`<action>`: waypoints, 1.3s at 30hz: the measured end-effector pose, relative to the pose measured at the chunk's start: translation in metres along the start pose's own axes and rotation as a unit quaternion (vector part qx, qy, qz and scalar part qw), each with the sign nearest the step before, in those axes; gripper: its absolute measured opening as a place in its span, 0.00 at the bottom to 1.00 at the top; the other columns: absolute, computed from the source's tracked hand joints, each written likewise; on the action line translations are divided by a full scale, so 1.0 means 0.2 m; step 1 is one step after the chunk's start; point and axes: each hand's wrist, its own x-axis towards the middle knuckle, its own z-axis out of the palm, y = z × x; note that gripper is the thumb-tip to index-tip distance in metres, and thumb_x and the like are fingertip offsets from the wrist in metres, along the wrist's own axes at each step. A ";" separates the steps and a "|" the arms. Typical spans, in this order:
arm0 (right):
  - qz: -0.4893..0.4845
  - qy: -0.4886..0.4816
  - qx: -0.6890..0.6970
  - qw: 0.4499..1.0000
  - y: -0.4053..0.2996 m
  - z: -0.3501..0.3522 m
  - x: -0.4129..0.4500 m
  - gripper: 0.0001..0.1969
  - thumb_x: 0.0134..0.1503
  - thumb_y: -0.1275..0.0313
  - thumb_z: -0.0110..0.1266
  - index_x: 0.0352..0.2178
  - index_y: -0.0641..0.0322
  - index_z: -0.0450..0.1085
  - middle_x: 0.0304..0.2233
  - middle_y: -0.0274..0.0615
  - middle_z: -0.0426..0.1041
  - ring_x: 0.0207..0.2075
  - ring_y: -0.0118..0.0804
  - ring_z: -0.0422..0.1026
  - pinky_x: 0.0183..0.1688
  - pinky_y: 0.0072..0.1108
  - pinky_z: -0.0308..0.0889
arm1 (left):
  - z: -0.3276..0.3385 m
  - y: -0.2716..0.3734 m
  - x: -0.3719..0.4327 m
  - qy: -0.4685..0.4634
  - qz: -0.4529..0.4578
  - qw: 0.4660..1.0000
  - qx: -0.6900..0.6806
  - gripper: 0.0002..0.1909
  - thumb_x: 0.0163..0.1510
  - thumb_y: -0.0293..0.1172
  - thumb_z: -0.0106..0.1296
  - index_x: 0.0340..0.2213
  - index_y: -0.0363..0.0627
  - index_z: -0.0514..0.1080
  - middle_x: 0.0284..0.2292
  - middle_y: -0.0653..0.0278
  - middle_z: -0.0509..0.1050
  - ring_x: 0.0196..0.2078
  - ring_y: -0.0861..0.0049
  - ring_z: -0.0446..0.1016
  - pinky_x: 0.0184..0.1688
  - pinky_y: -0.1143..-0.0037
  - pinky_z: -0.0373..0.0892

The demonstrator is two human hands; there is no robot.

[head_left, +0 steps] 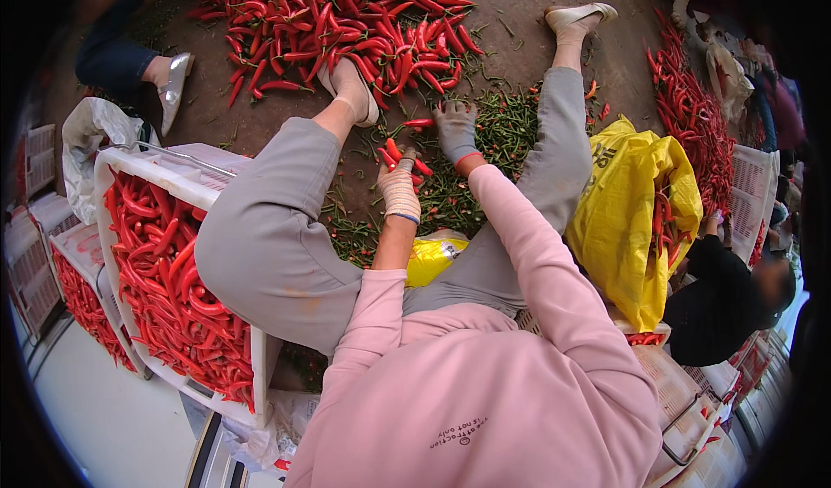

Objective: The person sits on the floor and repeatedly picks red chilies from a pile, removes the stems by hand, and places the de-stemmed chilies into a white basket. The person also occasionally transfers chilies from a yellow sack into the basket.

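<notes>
My left hand (pixel 398 184), in a cream striped knit glove, is closed around several red chili peppers (pixel 391 149). Their ends stick out on both sides of the fingers. To its upper right, my right hand (pixel 457 131) in a grey coated glove is palm down at the edge of a heap of green pepper stems (pixel 503 124). A single red chili (pixel 417 122) meets the thumb side of that hand; its fingers hide whether they grip it. Ahead of both hands lies a large pile of red chilies (pixel 350 24) on the dirt floor, against my left shoe (pixel 350 92).
At left stands a white plastic crate (pixel 107 163) full of chilies, its wire handle raised. A yellow woven sack (pixel 623 209) holding chilies is beside my right leg. Another person's shoe (pixel 175 92) is at upper left; a person in black (pixel 714 300) is at right.
</notes>
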 end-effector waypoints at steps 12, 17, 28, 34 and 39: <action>-0.030 -0.251 0.573 0.779 0.16 -0.45 -0.34 0.14 0.57 0.65 0.50 0.40 0.64 0.67 0.31 0.42 0.74 0.29 0.31 0.71 0.34 0.24 0.67 | 0.02 0.08 -0.05 -0.241 -0.132 0.959 -0.072 0.08 0.48 0.32 0.59 0.29 0.49 0.69 0.19 0.71 0.70 0.20 0.80 0.68 0.20 0.77 0.64; -0.048 -0.254 0.661 0.705 0.28 -0.51 -0.38 0.13 0.59 0.64 0.50 0.40 0.63 0.67 0.29 0.29 0.70 0.32 0.21 0.66 0.35 0.15 0.64 | 0.03 0.10 -0.13 -0.303 -0.263 0.900 -0.172 0.09 0.49 0.33 0.57 0.25 0.52 0.66 0.15 0.75 0.67 0.18 0.81 0.65 0.21 0.76 0.63; -0.057 -0.278 0.793 0.539 0.30 -0.50 -0.46 0.14 0.59 0.61 0.48 0.37 0.62 0.66 0.26 0.28 0.66 0.26 0.19 0.62 0.31 0.15 0.63 | 0.06 0.14 -0.23 -0.311 -0.215 0.917 -0.127 0.11 0.46 0.35 0.61 0.25 0.53 0.66 0.15 0.76 0.67 0.20 0.82 0.68 0.20 0.78 0.64; -0.022 -0.261 0.831 0.492 0.24 -0.52 -0.48 0.15 0.59 0.60 0.49 0.34 0.62 0.65 0.23 0.29 0.63 0.22 0.20 0.59 0.27 0.15 0.59 | 0.06 0.13 -0.18 -0.325 -0.195 0.916 -0.131 0.13 0.46 0.37 0.61 0.29 0.47 0.67 0.18 0.70 0.69 0.20 0.80 0.68 0.20 0.78 0.65; -0.142 -0.194 0.876 0.418 0.24 -0.69 -0.51 0.14 0.60 0.61 0.47 0.31 0.64 0.67 0.22 0.32 0.65 0.22 0.21 0.61 0.24 0.13 0.54 | 0.02 0.15 -0.07 -0.166 -0.258 0.892 -0.332 0.07 0.49 0.34 0.57 0.28 0.50 0.69 0.15 0.76 0.65 0.18 0.83 0.63 0.21 0.78 0.62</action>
